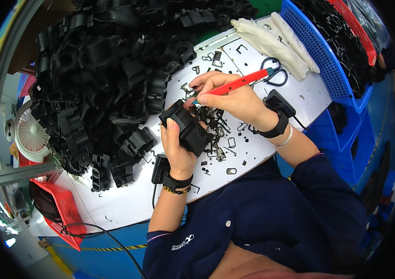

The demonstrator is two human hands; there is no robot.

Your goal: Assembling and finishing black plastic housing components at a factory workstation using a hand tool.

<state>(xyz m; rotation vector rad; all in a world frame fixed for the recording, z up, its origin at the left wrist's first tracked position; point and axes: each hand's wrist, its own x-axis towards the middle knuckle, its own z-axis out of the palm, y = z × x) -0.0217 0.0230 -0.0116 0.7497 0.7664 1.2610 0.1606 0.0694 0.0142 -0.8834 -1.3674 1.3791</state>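
Tool (240,83) gripped in the right hand (240,101) ends indistinctly near the black part (191,132) the left hand (179,157) grasps.

Heaped black parts (107,74) suggest a workshop.

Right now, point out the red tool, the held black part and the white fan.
Red tool (240,83), head view: middle of its handle.
Held black part (191,130), head view: middle of its body.
White fan (33,129), head view: its grille.
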